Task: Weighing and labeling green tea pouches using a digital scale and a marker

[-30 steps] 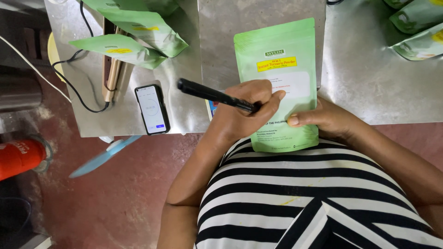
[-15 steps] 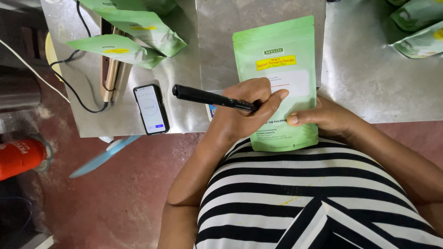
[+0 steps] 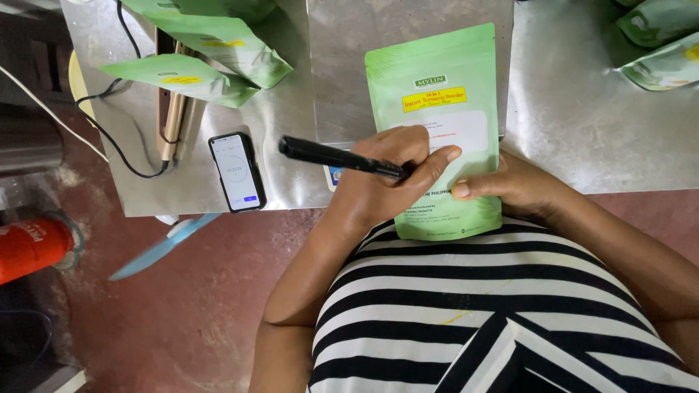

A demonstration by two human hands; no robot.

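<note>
I see the left hand (image 3: 378,185) w/ fingers (image 3: 437,156) clamped on a black marker (image 3: 338,158). Marker's long axis runs approx. horizontal in the view; its free end points left toward the phone (image 3: 237,172), its gripped end sits over the pouch. Right hand (image 3: 510,188) lies flat, fingers together, thumb pressing the lower right edge of the green pouch (image 3: 437,94). Pouch lies flat on the steel desk (image 3: 582,131), long axis running away from me, bottom edge overhanging the near desk edge against my striped shirt (image 3: 473,313).

Count: 1 marker; 1 pouch under hand; 2 more green pouches at upper left (image 3: 182,73), at least 2 at upper right (image 3: 662,62); 1 phone, screen lit, face up. On the floor to the left: 1 red cylinder (image 3: 33,247).
</note>
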